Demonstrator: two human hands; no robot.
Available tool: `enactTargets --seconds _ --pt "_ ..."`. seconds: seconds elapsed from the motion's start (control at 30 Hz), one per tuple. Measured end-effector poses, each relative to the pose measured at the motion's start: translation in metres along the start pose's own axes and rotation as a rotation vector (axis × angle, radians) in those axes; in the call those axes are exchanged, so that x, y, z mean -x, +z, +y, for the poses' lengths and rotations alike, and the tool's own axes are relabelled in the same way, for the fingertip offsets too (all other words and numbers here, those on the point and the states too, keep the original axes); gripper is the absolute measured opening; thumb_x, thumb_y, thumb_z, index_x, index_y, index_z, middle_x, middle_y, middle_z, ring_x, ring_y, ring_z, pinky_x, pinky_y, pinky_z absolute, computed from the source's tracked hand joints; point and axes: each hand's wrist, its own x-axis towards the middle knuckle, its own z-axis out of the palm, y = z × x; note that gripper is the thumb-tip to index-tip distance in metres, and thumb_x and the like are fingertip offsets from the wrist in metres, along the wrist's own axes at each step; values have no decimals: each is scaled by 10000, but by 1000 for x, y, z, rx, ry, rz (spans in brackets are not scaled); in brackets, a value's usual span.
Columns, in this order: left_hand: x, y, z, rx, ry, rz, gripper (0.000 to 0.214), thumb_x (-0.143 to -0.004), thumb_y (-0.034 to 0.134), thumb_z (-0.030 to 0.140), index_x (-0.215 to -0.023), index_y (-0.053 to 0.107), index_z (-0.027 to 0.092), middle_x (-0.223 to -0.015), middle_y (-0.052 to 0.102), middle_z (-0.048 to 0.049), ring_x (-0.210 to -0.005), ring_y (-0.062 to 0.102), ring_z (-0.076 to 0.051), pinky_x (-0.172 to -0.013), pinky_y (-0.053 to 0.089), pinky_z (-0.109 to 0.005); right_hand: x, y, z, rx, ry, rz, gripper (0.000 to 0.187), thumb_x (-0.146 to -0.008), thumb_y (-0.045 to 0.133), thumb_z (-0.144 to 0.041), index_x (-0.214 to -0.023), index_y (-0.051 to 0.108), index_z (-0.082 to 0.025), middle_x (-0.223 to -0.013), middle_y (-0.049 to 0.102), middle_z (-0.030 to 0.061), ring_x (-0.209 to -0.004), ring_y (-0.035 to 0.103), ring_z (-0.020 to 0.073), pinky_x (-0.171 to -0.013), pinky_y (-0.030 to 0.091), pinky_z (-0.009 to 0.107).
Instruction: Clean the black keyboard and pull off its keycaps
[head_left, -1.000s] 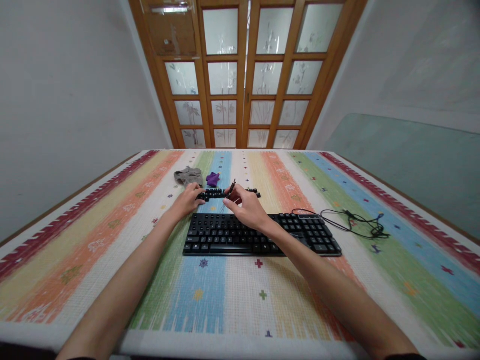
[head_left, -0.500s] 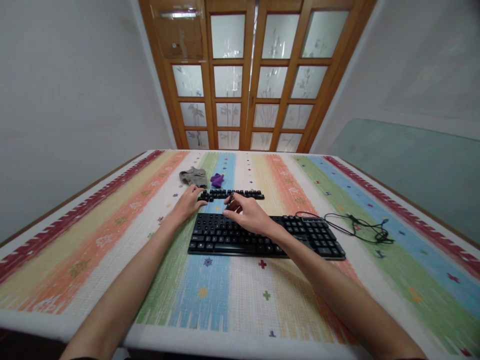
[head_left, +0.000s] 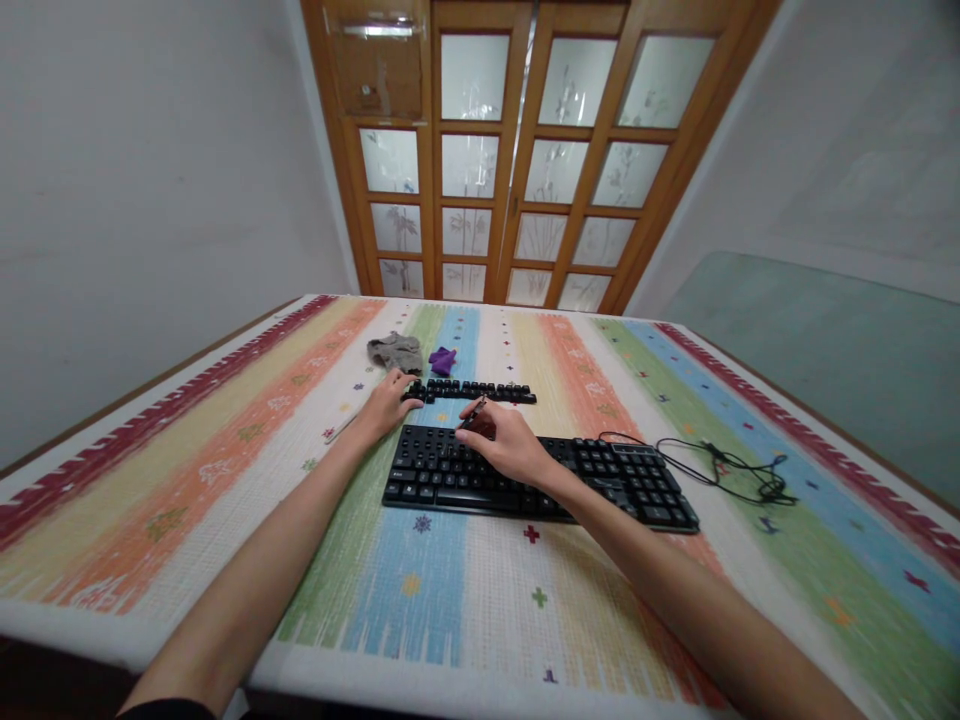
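Observation:
A black keyboard (head_left: 457,495) lies on the patterned tablecloth, with several keys in its upper left part looking removed. Behind it, loose black keycaps (head_left: 495,392) are set out in rows. My left hand (head_left: 388,402) rests at the left end of these rows, thumb and fingers apart around the end keycaps. Above the keyboard's back edge, my right hand (head_left: 506,440) pinches a small, slim dark tool (head_left: 474,412) between thumb and fingers; its exact kind is too small to make out.
A grey cloth (head_left: 395,352) and a purple cloth (head_left: 442,361) lie behind the keycaps. The keyboard's coiled black cable (head_left: 739,475) is on the right. Beyond the table stand wooden doors (head_left: 506,215) with glass panes; a pale green panel (head_left: 817,340) is at right.
My right hand has lifted slightly and turned, so the slim dark tool shows more clearly. My left hand stays by the keycaps. The whole view has shifted a little.

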Motion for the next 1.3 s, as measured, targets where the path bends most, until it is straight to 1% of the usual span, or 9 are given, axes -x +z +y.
enactTargets --seconds 0.17,0.33,0.5,0.67,0.77,0.87,0.97,1.13,1.3 --pt "0 3 -2 12 12 20 366 -814 682 299 -1150 585 192 -1032 531 -55 -897 591 -211 -862 497 -366 5 11 5 16 23 58 150 -826 636 -238 -951 572 -184 -727 677 12 -680 640 169 -673 486 312" --pt "-1 6 -4 20 11 40 355 -808 692 302 -1129 592 187 -1013 534 -49 -853 588 -195 -851 499 -358 9 19 7 -15 37 106 153 -818 630 -209 -948 551 -193 -797 710 33 -721 665 182 -701 497 324" --pt "2 4 -1 26 1 48 353 -812 690 317 -1122 593 181 -1020 539 -48 -771 576 -170 -817 506 -357 7 26 2 23 -17 39 176 -831 596 -141 -984 534 -199 -848 719 35 -756 669 179 -727 483 313" --pt "5 -8 6 13 16 95 303 -857 632 357 -1102 615 181 -994 550 -52 -821 583 -185 -832 498 -353 -1 29 -8 255 -99 -91 169 -833 607 -131 -970 536 -200 -797 687 41 -747 648 208 -670 435 296" --pt "8 -17 15 19 29 109 229 -898 566 348 -1024 644 174 -931 572 -46 -782 579 -171 -809 493 -335 -10 29 -11 329 -105 -119 204 -817 621 -110 -983 539 -195 -771 675 42 -725 633 206 -648 405 285" --pt "14 -26 28 71 83 52 190 -915 524 313 -932 661 182 -883 611 -40 -783 584 -171 -791 487 -324 -20 27 -9 300 -47 -97 203 -814 624 -113 -983 541 -189 -702 649 14 -676 614 186 -624 388 270" --pt "25 -34 44 136 133 -37 187 -913 511 285 -882 669 189 -882 642 -42 -791 591 -172 -776 482 -319 -28 24 -3 210 8 -98 180 -814 624 -118 -956 543 -193 -694 648 -4 -677 620 172 -619 391 255" --pt "41 -43 66 249 103 -157 170 -887 532 269 -923 683 201 -868 680 -32 -722 588 -159 -680 467 -293 -32 26 3 166 22 -103 157 -833 605 -129 -956 534 -194 -682 647 -16 -675 623 165 -629 398 254" --pt "45 -44 77 342 71 -286 202 -836 550 243 -986 673 187 -836 693 -24 -702 591 -158 -642 462 -280 -31 27 1 174 36 -100 149 -837 595 -123 -956 536 -192 -664 641 -12 -669 617 168 -635 400 257"
